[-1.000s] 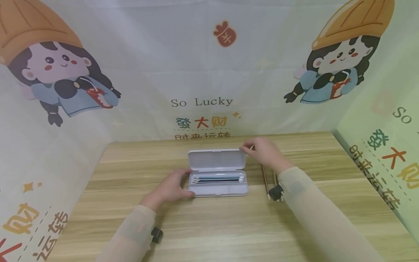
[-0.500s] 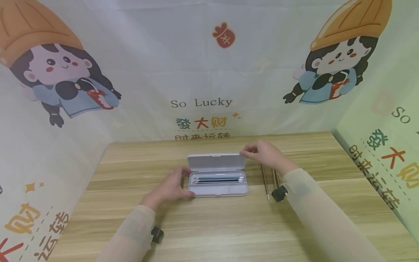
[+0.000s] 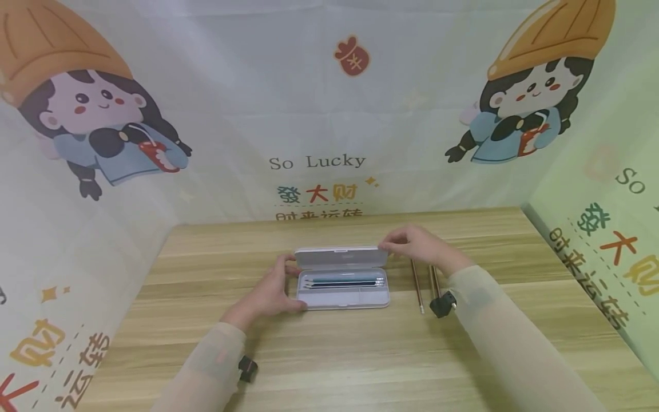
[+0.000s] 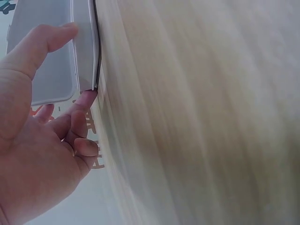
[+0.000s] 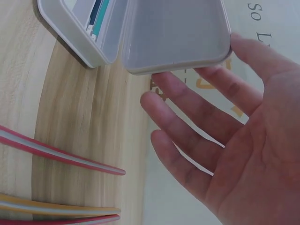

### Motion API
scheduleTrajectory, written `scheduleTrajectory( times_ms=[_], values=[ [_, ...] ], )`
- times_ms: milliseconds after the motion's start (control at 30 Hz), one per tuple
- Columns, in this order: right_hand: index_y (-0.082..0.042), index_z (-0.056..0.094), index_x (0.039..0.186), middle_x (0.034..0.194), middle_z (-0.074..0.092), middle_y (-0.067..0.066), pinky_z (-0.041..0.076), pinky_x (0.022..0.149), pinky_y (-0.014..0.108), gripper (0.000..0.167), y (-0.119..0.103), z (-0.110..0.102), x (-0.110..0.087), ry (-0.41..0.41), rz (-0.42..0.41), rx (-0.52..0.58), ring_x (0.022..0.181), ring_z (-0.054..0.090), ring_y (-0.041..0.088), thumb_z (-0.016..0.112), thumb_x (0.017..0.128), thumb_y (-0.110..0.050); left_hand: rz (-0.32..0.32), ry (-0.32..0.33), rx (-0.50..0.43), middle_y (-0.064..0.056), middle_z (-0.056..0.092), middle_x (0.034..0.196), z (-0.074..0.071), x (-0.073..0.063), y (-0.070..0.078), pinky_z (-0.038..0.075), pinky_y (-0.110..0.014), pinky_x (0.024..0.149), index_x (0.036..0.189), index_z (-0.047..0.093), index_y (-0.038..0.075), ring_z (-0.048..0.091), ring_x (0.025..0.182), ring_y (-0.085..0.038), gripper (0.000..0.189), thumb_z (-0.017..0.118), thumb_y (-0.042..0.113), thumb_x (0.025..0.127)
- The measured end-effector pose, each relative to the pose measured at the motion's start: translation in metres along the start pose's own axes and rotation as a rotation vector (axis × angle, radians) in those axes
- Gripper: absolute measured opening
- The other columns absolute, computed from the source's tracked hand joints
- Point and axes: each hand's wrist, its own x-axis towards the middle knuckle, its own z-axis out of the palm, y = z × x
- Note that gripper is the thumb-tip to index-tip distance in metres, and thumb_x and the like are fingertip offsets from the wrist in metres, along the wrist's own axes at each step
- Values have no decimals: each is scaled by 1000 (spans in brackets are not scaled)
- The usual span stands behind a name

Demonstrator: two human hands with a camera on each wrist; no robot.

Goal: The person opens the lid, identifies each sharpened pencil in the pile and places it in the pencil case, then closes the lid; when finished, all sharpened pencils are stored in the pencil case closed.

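Note:
A white pencil case [image 3: 329, 298] sits on the table with its hinged lid [image 3: 341, 261] raised and leaning backward. Several pencils [image 3: 342, 282], teal and dark, lie in its rear compartment. My left hand [image 3: 268, 292] holds the case's left end, thumb at the front corner and fingers at the back; the left wrist view shows the thumb [image 4: 63, 35] pressed along the case wall. At the lid's top right corner, my right hand [image 3: 419, 247] pinches the edge between thumb and fingers. Its other fingers [image 5: 180, 133] are spread beside the lid in the right wrist view.
Right of the case, under the right forearm, lie several more pencils [image 3: 418, 290]; red and yellow striped ones [image 5: 61, 152] show in the right wrist view. A printed cloth backdrop [image 3: 231, 114] rises behind the wooden table [image 3: 319, 360] and at both sides.
The lid has tipped forward and lower, the right hand moving down with it. The left fingers have shifted slightly at the case's back left; the case body has stayed in place.

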Motion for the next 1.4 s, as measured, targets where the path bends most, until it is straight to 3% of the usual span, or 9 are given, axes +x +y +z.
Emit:
scheduleTrajectory(
  times_ms=[267, 500, 800, 1067, 1233, 1400],
  values=[
    [-22, 74, 122, 125, 74, 0, 52, 108, 53, 40, 10, 5, -3, -109, -16, -41, 119, 67, 26, 66, 97, -51, -23, -17, 40, -21, 61, 139, -4, -1, -5, 35, -62, 120, 150, 36, 4, 50, 136, -42, 105, 96, 20, 66],
    [-19, 69, 131, 130, 71, 0, 53, 107, 49, 51, 15, 15, -3, -173, -40, -48, 121, 66, 23, 75, 90, -49, -13, -9, 105, -19, 60, 142, -4, -4, -5, 40, -59, 117, 145, 45, 9, 53, 131, -38, 93, 94, 23, 68],
    [-22, 70, 129, 133, 67, 2, 56, 104, 48, 56, 15, 29, -10, -130, -50, -28, 120, 65, 27, 88, 79, -40, 16, -3, 197, -15, 60, 143, -3, -6, 2, 44, -52, 116, 145, 48, 5, 53, 130, -33, 90, 93, 28, 70],
    [-16, 70, 129, 131, 66, 5, 55, 99, 49, 66, 19, 39, -14, -69, -157, -162, 111, 66, 26, 93, 72, -39, 12, -30, 191, -11, 60, 144, -7, -11, 9, 46, -50, 114, 146, 51, 6, 51, 129, -29, 94, 94, 38, 69],
    [-19, 69, 131, 132, 65, 2, 53, 100, 47, 70, 19, 42, -17, -35, -179, -240, 111, 62, 23, 93, 70, -43, 34, -39, 192, -11, 60, 145, -6, -11, 8, 46, -49, 114, 146, 52, 6, 51, 128, -28, 92, 90, 48, 73],
    [-20, 68, 132, 136, 63, 4, 52, 105, 51, 71, 20, 44, -19, -21, -191, -292, 117, 62, 25, 93, 70, -45, 35, -39, 195, -9, 61, 144, -5, -10, 6, 46, -48, 113, 144, 54, 8, 51, 127, -26, 88, 91, 45, 73]
  ],
)
